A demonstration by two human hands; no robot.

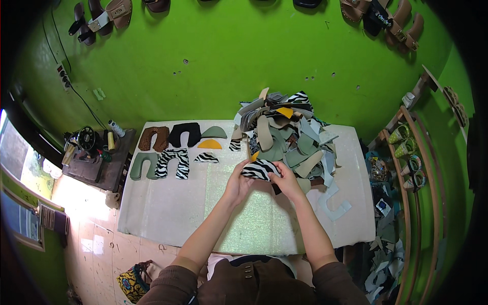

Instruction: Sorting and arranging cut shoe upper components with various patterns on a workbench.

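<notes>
A zebra-striped piece of material (258,170) is held up over the middle of the table, just in front of the scrap pile. My left hand (237,184) grips its left end, and my right hand (287,183) pinches its right end with the thumb on top. Left of my hands lie U-shaped cut pieces: brown (147,138), black (185,134), grey-green (142,168) and zebra-striped (174,163). Beside them are half-moon pieces in green (214,132), yellow (209,145) and zebra print (207,158).
A heap of mixed offcuts (277,145) covers the back right of the pale table (168,211). Near it lies a pale blue U-shaped piece (335,204). A sewing machine (87,138) stands at left; a wooden rack (424,195) with shoes stands at right. Sandals (119,12) hang on the green wall.
</notes>
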